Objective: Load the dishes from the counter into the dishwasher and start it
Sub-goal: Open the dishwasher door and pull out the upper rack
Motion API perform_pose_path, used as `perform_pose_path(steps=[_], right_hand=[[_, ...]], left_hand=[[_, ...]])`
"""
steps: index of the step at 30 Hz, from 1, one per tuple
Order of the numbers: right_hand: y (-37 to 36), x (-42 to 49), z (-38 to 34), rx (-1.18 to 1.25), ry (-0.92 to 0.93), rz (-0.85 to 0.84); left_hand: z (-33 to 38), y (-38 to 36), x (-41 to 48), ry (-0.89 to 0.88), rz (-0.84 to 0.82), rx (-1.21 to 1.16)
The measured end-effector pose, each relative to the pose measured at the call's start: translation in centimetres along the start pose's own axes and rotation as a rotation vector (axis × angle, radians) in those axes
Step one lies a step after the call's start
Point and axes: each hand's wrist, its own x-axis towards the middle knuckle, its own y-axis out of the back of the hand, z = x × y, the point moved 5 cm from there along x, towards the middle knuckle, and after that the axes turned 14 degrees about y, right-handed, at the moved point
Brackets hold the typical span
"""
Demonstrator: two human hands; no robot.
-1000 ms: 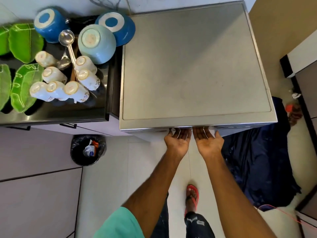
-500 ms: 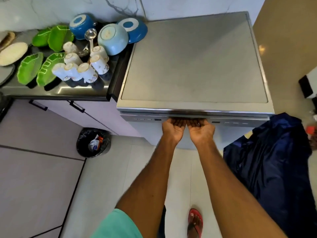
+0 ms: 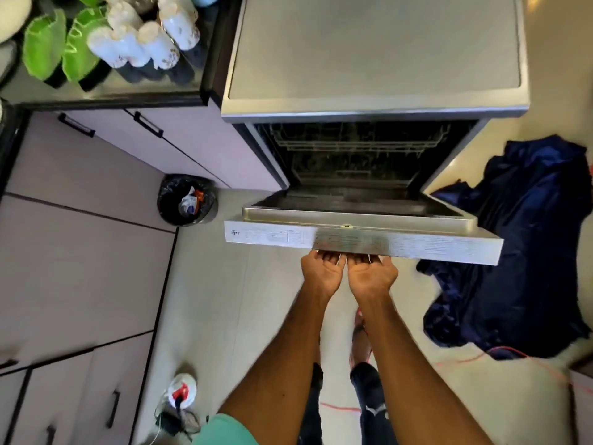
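The steel dishwasher [image 3: 375, 56] stands right of the counter. Its door [image 3: 362, 242] hangs nearly level, and dark wire racks [image 3: 356, 149] show inside. My left hand [image 3: 322, 273] and my right hand [image 3: 372, 274] sit side by side, palms up, with the fingers hooked under the door's front edge. On the counter [image 3: 106, 88] at the top left lie several white cups [image 3: 141, 43] on their sides and green leaf-shaped plates [image 3: 45, 53]. The bowls are out of view.
A black bin [image 3: 187, 200] with rubbish stands on the floor left of the door. A dark blue cloth [image 3: 519, 245] is heaped on the floor to the right, with a red cord [image 3: 465, 359] by it. Cabinet drawers [image 3: 80, 252] fill the left side. A white bottle [image 3: 181, 388] stands near my feet.
The dishwasher door has swung down from shut to almost level, with both hands under its top edge. The racks have come into view. The view has dropped, and the bowls left the frame.
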Motion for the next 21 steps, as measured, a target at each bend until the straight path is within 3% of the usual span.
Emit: perform_pose_path(steps=[5, 9, 12, 15, 21], right_hand=[[7.2, -1.0, 1.2, -0.057, -0.005, 0.003], [8.8, -0.4, 1.4, -0.34, 0.106, -0.125], [9.9, 0.7, 2.0, -0.513, 0.222, -0.085], [11.0, 1.4, 2.4, -0.572, 0.326, -0.069], [15.6, 1.1, 3.3, -0.578, 0.252, 0.03]], left_hand=[[-2.6, 5.9, -0.3, 0.029, 0.027, 0.036], [-2.9, 8.5, -0.1, -0.013, 0.048, 0.281], [-2.6, 9.1, 0.6, -0.1, 0.088, 0.548], [-2.8, 9.8, 1.7, -0.187, 0.121, 0.662], [-5.1, 14.1, 3.0, -0.066, 0.253, 0.734]])
